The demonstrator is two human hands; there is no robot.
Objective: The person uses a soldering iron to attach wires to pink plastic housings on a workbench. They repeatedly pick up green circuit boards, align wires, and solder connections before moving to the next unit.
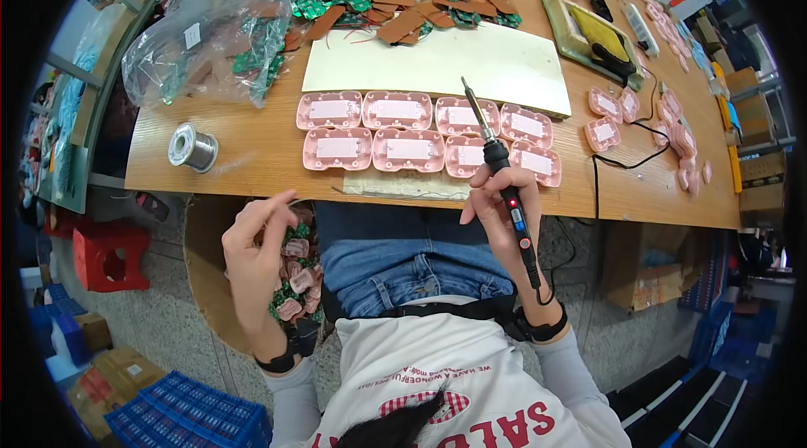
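My right hand (510, 211) is wrapped round a black soldering iron (498, 158). The iron's metal tip points up and away over the pink shells, and a small red light glows on its handle. My left hand (255, 248) hovers just off the table's near edge, its fingers loosely bent and apart, with nothing visible in them. Two rows of pink plastic shells (408, 150) lie in front of me, each with a pale rectangular panel inside. Behind them lies a cream-coloured board (437, 70). A spool of solder wire (192, 148) stands on the left.
Green circuit boards and brown pieces (403, 2) are heaped at the back, beside a clear plastic bag (210, 44). At right are a yellow sponge (598, 34) in a tray, more pink shells (603, 134) and a black cable (596, 183). Below stands a cardboard box (206, 280) of parts.
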